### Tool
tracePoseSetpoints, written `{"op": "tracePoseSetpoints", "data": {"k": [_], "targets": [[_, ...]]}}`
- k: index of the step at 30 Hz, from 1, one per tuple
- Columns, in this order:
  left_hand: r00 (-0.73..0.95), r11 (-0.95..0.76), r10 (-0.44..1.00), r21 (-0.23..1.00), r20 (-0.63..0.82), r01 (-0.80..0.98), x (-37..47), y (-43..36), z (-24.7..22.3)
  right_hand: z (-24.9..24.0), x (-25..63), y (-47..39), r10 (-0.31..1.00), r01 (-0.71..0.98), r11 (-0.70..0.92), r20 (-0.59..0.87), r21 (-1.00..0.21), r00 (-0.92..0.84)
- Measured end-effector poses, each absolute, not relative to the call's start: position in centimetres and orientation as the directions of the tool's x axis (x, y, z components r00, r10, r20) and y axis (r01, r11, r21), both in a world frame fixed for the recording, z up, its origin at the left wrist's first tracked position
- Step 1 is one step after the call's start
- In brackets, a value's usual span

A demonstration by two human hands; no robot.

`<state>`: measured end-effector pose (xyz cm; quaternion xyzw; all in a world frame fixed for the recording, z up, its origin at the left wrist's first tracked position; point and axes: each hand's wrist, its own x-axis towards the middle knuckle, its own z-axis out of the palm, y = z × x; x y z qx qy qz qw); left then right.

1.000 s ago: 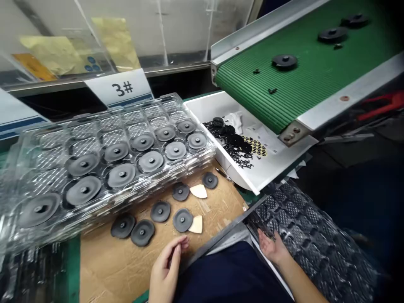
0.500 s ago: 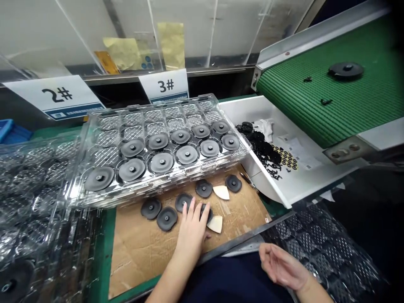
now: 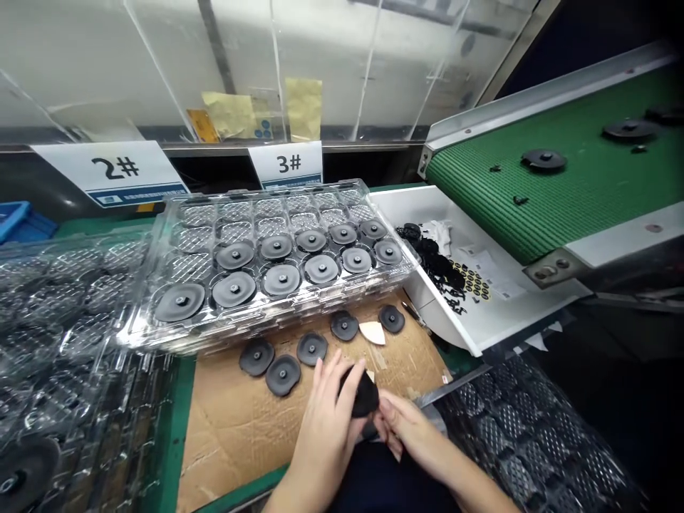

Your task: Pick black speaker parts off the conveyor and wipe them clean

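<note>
Green conveyor belt (image 3: 582, 174) fills the far right; a clear tray (image 3: 191, 267) of grey discs (image 3: 282, 279) lies left. Nearer, at the cardboard's (image 3: 235, 445) near edge, hands together: the left hand (image 3: 332, 410) grips a black disc (image 3: 366, 396); the right hand (image 3: 403, 420) meets its right edge, grip unclear. Beyond, a cream wedge (image 3: 372, 332).

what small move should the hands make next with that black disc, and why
Probably firm up the right hand's pinch on the black disc's edge before the left hand shifts: left fingers lie across the disc, the right thumb is at its right edge, and whether the right fingers grip underneath can't be seen.
</note>
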<state>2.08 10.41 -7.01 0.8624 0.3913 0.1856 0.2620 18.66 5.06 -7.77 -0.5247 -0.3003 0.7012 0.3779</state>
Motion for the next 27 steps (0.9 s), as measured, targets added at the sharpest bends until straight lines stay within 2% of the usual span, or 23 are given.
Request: {"op": "tracePoseSetpoints", "data": {"k": [3,4,6,7,9,11,15,18,21,23,27], "targets": [[0.451,-0.399,0.874,0.793,0.179,0.459,0.8,8.2,-6.6,-6.7,16.8,5.6,0.859,-0.194,-0.511,-0.489,-0.838,-0.151],[0.362,-0.289,0.92,0.881,0.148,0.375,0.4,7.6,-6.6,-6.5,16.3,5.7,0.854,-0.195,-0.519,-0.493,-0.833,-0.166],[0.254,-0.001,0.967,0.997,-0.02,0.081,-0.4,6.7,-6.8,-6.2,15.4,5.8,0.836,-0.203,-0.544,-0.507,-0.814,-0.207],[0.252,0.161,0.959,0.982,-0.132,-0.097,-0.8,6.4,-6.8,-6.2,14.8,5.8,0.826,-0.205,-0.559,-0.516,-0.804,-0.228],[0.328,0.427,0.892,0.817,-0.311,-0.388,-1.5,6.0,-6.8,-6.2,13.5,5.8,0.803,-0.194,-0.585,-0.529,-0.787,-0.276],[0.381,0.554,0.832,0.635,-0.403,-0.538,-2.0,5.7,-6.7,-6.1,12.3,5.6,0.784,-0.154,-0.597,-0.531,-0.788,-0.321],[0.347,0.545,0.825,0.461,-0.447,-0.701,-2.7,5.4,-6.5,-6.1,12.4,5.5,0.818,0.004,-0.517,-0.496,-0.856,-0.292],[0.321,0.502,0.835,0.378,-0.446,-0.778,-3.2,5.4,-6.5,-7.3,15.4,6.2,0.921,0.183,-0.367,-0.383,-0.912,-0.063],[0.32,0.496,0.817,0.302,-0.479,-0.814,-3.6,5.7,-6.2,-9.6,18.3,6.6,0.963,0.367,-0.267,-0.238,-0.891,0.124],[0.328,0.506,0.803,0.278,-0.498,-0.817,-3.7,5.9,-6.1,-11.3,19.0,6.2,0.975,0.452,-0.22,-0.18,-0.865,0.131],[0.323,0.493,0.806,0.261,-0.495,-0.83,-3.5,5.8,-5.8,-12.8,18.3,5.2,0.992,0.521,-0.119,-0.121,-0.845,0.029]]}}
